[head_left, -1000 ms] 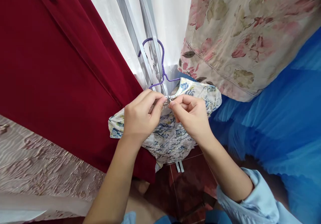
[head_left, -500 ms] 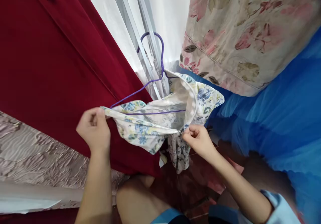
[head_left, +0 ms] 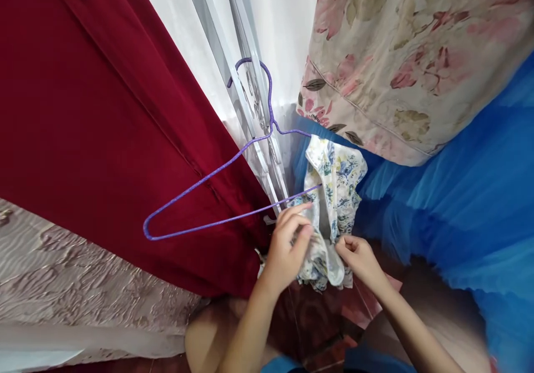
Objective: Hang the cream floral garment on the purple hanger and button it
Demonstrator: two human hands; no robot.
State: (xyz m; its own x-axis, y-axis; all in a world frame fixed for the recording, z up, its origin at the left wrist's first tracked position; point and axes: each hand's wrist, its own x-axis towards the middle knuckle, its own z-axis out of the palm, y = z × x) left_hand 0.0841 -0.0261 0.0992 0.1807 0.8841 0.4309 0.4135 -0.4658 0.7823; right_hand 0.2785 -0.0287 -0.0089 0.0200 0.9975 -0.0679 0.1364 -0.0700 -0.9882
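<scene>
**Two hands gather a floral garment at one end of a purple wire hanger**

A small white garment (head_left: 334, 195) printed with blue and yellow flowers hangs bunched on the right end of a purple wire hanger (head_left: 217, 195). The hanger's hook is caught over a pale metal frame (head_left: 250, 83) in front of a white sheer curtain (head_left: 183, 28). Most of the hanger is bare; its left end juts out in front of a deep red curtain (head_left: 83, 111).

The left hand (head_left: 287, 248) is curled, fingers bent and partly closed, thumb and fingertips pressing into the lower folds of the garment just beneath the hanger's bottom wire. The right hand (head_left: 359, 259) is closed in a pinch, gripping the garment's lower edge just beside the left hand. Both forearms rise from the bottom of the frame.

No container is in view. To the right hangs a bright blue tulle fabric (head_left: 459, 206), and above it a cream fabric with pink flowers (head_left: 409, 61). At lower left lies a beige embossed cloth (head_left: 62, 284). Below the hands, a dark red tiled floor (head_left: 317, 328) shows, along with the person's bare knee (head_left: 208, 339).
</scene>
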